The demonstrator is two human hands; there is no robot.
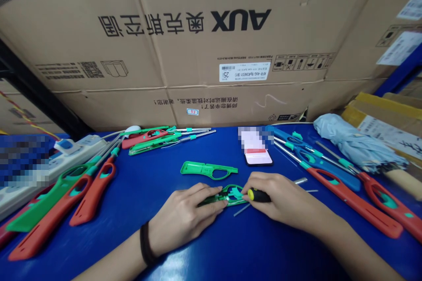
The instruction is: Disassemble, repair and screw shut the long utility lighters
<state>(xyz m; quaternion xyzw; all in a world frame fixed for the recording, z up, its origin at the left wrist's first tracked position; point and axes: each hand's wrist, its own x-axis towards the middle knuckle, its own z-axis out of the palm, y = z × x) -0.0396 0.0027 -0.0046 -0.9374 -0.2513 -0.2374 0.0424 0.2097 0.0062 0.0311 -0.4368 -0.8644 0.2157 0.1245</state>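
My left hand (187, 210), with a dark band at the wrist, presses its fingers over the opened green lighter body (234, 203) lying on the table. A teal trigger (235, 192) sits at the body's loop. In my right hand (280, 195) is a screwdriver (259, 195) with a black and yellow handle, while the fingertips pinch at the trigger. The screwdriver's shaft is hidden. A metal tube end (300, 181) shows beyond the right hand. Just behind the hands lies a separate green shell half (199, 168), hollow side up.
Red and green lighters lie left, by a white power strip (49, 162). More green and red lighter parts (154, 141) lie at the back. A phone (259, 157) is behind my right hand. Red and blue lighters (356, 202) and a folded umbrella (356, 140) lie right. Cardboard (198, 61) stands behind.
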